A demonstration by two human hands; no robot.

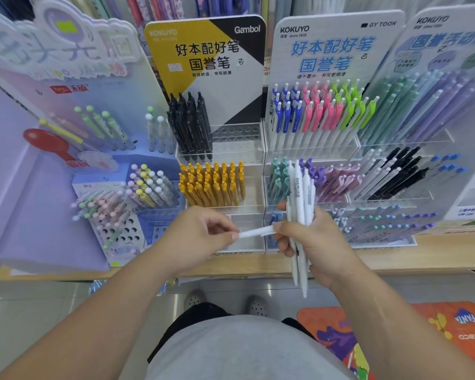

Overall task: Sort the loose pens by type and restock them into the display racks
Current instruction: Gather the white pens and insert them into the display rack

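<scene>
- R hand (313, 242): closed round bundle of white pens (302, 193), upright, tips down, just in front of racks. Prob. held as stock to deal from.
- L hand (203, 231): thumb + forefinger pinch single white pen (255, 232), lying crosswise, far end at R fingers. Prob. singled out for sorting.
- Qty: 1 pen in L hand; bundle approx. 5–6, overlapping, exact no. unclear.
- Display stands in view: 4.
- Gambol rack (236, 133): black pens (189, 127) on left, open holes beside them; yellow pens (211, 185) on tier below.

Mount: on your head, looking out over your own torso (239, 349).
Facing: forward and down at the display racks (254, 149) (wide-angle, so edges bow).
Nearness: close; racks stand just beyond your left hand (200, 231) and right hand (314, 238).
</scene>
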